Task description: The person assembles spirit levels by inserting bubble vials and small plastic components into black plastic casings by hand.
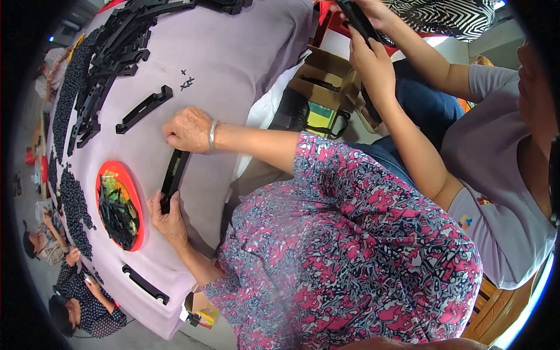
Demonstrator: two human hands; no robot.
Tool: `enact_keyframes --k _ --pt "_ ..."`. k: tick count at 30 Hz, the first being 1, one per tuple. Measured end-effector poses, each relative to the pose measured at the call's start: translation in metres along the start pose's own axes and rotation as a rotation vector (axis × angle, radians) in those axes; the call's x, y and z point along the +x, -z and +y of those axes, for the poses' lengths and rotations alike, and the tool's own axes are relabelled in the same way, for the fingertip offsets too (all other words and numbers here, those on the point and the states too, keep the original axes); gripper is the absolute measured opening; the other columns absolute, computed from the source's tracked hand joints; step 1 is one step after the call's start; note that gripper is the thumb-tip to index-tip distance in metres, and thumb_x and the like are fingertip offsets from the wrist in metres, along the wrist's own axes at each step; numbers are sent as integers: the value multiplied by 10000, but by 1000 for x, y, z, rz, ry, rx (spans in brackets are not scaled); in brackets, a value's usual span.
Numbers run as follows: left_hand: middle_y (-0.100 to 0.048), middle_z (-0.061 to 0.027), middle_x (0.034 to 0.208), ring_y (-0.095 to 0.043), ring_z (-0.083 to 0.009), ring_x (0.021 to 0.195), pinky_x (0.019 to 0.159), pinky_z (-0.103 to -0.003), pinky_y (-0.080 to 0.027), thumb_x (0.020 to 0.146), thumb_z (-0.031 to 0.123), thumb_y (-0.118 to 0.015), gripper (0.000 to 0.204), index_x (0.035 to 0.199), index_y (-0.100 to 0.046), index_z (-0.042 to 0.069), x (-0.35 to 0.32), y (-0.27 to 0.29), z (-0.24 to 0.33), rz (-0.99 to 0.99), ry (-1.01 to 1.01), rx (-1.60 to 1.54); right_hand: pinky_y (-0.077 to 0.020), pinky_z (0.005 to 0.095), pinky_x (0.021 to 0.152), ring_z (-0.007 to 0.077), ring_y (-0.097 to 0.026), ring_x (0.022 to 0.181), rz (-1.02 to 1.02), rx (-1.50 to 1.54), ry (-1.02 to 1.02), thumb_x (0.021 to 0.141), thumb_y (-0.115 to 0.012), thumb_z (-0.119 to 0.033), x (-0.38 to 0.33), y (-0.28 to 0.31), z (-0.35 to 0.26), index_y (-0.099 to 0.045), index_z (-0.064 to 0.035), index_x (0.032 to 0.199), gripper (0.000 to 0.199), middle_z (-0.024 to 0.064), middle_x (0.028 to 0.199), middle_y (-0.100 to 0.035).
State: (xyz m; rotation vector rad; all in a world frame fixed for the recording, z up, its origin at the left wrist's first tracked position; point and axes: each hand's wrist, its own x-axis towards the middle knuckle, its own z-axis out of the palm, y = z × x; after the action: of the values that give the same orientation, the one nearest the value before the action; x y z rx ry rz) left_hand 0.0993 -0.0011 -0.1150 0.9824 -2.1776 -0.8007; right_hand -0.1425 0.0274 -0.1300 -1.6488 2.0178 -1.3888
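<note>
A long black plastic bar (175,169) with a hollow channel lies over the cloth-covered table. Its lower end is gripped by my left hand (169,220), thumb and fingers on its sides. My right hand (191,129), with a bracelet at the wrist, is curled closed over the bar's upper end; whatever its fingers hold is hidden. Just left of my hands, a red oval tray (142,224) holds many thin black plastic strips (115,219). A similar black bar (144,109) lies above-left of my right hand, and another bar (144,284) below the tray.
Black plastic parts (111,67) are heaped at the upper left, beside a long spread of small black pieces (71,204). Tiny black bits (186,81) lie near the top. A co-worker (484,134) at right holds a black part (359,20). A cardboard box (321,64) stands beside the table.
</note>
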Motion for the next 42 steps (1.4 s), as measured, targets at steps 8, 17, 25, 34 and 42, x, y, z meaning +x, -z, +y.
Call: enact_keyframes --k 8,17,25,34,42 --pt "-541 -62 920 -553 -187 875 793 -302 -478 801 45 -768 331 1087 -642 -66 0 0 2 13 -1 22 -515 484 710 355 -647 750 1 -12 0 763 -618 -191 0 5 -4 -665 -91 745 112 140 730 -659" --pt "-513 -56 897 -526 -169 819 731 -281 -468 778 2 -771 317 1061 -639 -55 0 -2 2 27 -8 -29 -513 489 700 351 -645 752 18 11 -4 749 -614 -179 -1 0 -1 -655 -93 719 100 129 709 -656" --pt "-521 -61 901 -535 -183 824 740 -291 -468 776 1 -775 323 1066 -640 -49 0 -2 0 25 2 -18 -532 482 708 382 -660 710 28 1 20 759 -594 -195 0 1 -1 -713 -101 760 152 170 719 -671" --pt "-526 -64 897 -537 -188 830 745 -294 -467 773 31 -786 329 1054 -642 -57 0 -2 1 27 -14 20 -513 488 695 348 -645 748 13 6 0 746 -624 -182 -1 0 0 -661 -99 719 95 129 707 -655" --pt "-531 -64 916 -540 -188 847 758 -295 -468 773 20 -779 325 1056 -640 -58 0 -1 -2 23 -25 11 -511 493 695 350 -642 747 4 -3 1 749 -614 -182 -1 1 -1 -663 -101 725 98 131 712 -655"
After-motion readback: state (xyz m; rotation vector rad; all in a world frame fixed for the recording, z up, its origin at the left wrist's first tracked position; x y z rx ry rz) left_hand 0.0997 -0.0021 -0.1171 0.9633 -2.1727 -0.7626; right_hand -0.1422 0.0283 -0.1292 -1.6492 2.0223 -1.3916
